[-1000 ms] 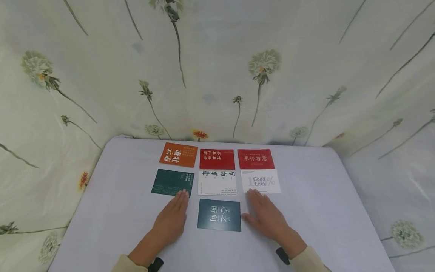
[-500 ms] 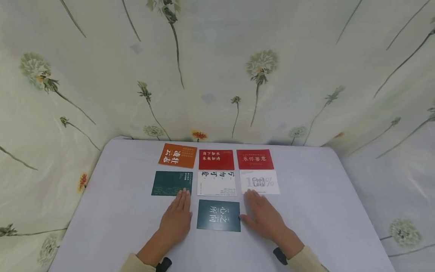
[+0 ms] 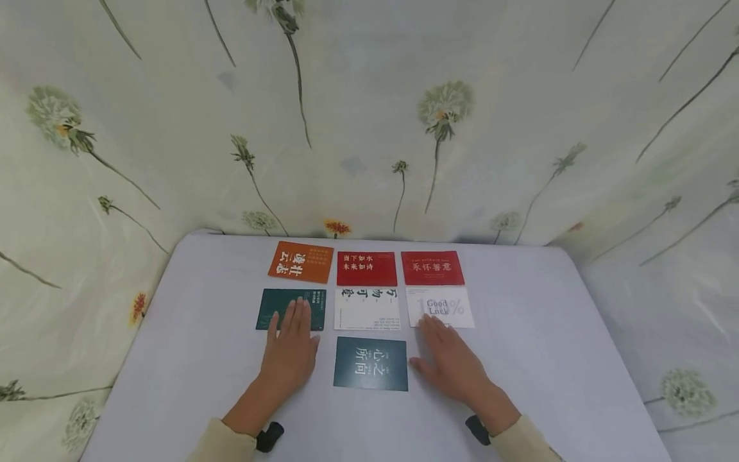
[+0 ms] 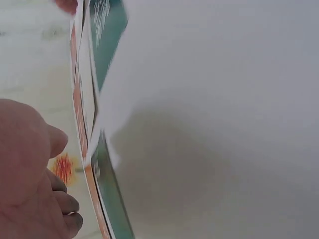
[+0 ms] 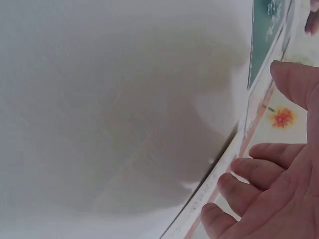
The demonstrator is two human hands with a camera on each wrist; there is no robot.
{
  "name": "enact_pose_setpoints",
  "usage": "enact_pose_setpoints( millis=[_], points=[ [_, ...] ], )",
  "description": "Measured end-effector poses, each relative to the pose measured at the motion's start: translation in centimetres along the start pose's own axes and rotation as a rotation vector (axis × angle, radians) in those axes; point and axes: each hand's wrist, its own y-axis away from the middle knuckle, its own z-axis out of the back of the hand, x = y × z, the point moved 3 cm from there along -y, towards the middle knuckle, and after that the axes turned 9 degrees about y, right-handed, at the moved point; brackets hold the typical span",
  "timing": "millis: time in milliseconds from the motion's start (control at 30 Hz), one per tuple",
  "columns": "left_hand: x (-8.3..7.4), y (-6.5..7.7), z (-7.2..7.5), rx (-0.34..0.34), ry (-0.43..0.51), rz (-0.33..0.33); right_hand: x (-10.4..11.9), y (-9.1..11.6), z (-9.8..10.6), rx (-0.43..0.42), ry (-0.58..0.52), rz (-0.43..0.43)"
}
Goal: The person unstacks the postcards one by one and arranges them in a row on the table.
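In the head view my left hand (image 3: 288, 356) lies with straight fingers over the lower part of a dark green card (image 3: 268, 309). My right hand (image 3: 456, 369) has its fingertips at the lower left edge of a white "Good Luck" card (image 3: 456, 308), its thumb beside a teal card (image 3: 371, 364) with white characters. The wrist views show the left hand (image 4: 25, 174) and the right hand (image 5: 279, 184) holding nothing. Between the green and "Good Luck" cards lies a white card with black characters (image 3: 367, 317).
A back row holds an orange card (image 3: 317, 263), a red card (image 3: 369, 276) and another red card (image 3: 433, 277). All the cards lie flat on a white-covered table (image 3: 554, 359). Dandelion-printed fabric (image 3: 346, 115) rises behind the table's back edge.
The green card has turned from tilted to nearly straight. My left hand, earlier at its lower right corner, has moved farther onto it with the fingers spread. The right hand has barely moved.
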Motion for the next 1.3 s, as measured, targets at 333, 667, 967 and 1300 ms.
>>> enact_pose_setpoints(
  millis=[333,667,967,1300],
  points=[
    [4.4,-6.7,1.3,0.073,0.068,0.123,-1.1,0.2,0.5,0.007,-0.011,-0.047],
    [5.2,-7.3,0.2,0.112,0.083,0.206,-1.3,1.1,0.7,0.024,0.012,-0.067],
    [4.0,-6.9,-0.4,0.069,0.063,0.238,-1.2,1.3,1.0,0.039,0.0,-0.082],
    [4.2,-6.2,-0.6,-0.01,0.126,0.266,-1.8,1.5,1.1,0.034,0.001,-0.104]
  ],
)
